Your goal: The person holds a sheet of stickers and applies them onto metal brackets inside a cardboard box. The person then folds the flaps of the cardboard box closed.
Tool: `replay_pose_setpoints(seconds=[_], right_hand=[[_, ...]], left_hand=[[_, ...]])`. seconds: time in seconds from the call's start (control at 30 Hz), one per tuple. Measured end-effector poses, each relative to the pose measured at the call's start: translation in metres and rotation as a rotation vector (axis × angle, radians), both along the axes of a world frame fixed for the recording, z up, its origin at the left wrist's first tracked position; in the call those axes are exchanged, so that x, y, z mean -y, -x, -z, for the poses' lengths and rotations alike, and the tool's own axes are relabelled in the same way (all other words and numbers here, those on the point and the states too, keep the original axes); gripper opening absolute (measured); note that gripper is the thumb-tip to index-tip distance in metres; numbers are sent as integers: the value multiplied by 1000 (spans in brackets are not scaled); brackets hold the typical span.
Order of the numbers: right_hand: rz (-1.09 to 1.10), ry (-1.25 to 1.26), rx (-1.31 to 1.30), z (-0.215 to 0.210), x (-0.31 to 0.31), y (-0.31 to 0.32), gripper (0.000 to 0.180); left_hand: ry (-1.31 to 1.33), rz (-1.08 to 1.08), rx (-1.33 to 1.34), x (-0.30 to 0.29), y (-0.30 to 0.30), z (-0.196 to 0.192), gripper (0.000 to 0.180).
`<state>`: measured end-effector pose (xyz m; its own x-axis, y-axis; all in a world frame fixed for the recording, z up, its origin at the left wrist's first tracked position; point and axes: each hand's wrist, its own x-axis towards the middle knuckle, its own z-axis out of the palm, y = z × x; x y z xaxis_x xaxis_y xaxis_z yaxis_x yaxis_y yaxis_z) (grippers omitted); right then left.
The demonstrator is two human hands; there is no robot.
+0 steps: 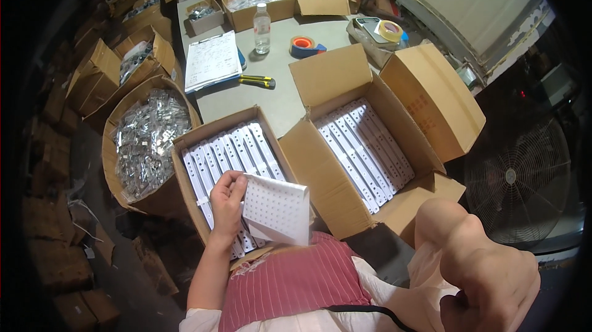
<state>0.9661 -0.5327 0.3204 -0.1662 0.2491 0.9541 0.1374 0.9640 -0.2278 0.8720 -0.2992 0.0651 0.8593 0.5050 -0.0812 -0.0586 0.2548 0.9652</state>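
My left hand (227,205) pinches the upper left edge of a white sheet (277,208) with rows of small round dots, like a sticker sheet; it looks folded. The sheet hangs over the near side of an open cardboard box (180,165), packed with white metal strips with holes (213,158). Close to the camera at lower right is my right hand (493,276), raised with its fingers curled in. Whatever its fingertips may hold is hidden. To the right, a second open box (345,224) contains more white perforated strips (364,153).
Left of the boxes stands a carton of small bagged metal parts (151,141). On the table (280,100) are a clipboard with papers (213,60), a yellow-black cutter (258,81), a bottle (262,29) and a tape dispenser (306,47). A fan (512,178) stands at right.
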Motion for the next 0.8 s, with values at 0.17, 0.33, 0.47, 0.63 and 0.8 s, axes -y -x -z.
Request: replay_pose_setpoints(seconds=[0.17,0.33,0.47,0.63,0.8], right_hand=[[26,-29,49,-3,8,4,36],[34,-121,30,3,-6,0,35],[-214,164,-132,-1,-8,-8,35],[-219,515,-193,17,-6,-47,25],[864,1070,296,116,-46,-51,52]], left_hand=[[-2,-24,9,0,-1,1,14],[-28,-6,23,-5,1,7,13],[-23,-31,42,-8,3,13,13],[-97,-70,80,-2,-4,6,14],[-261,-190,48,0,2,8,13]])
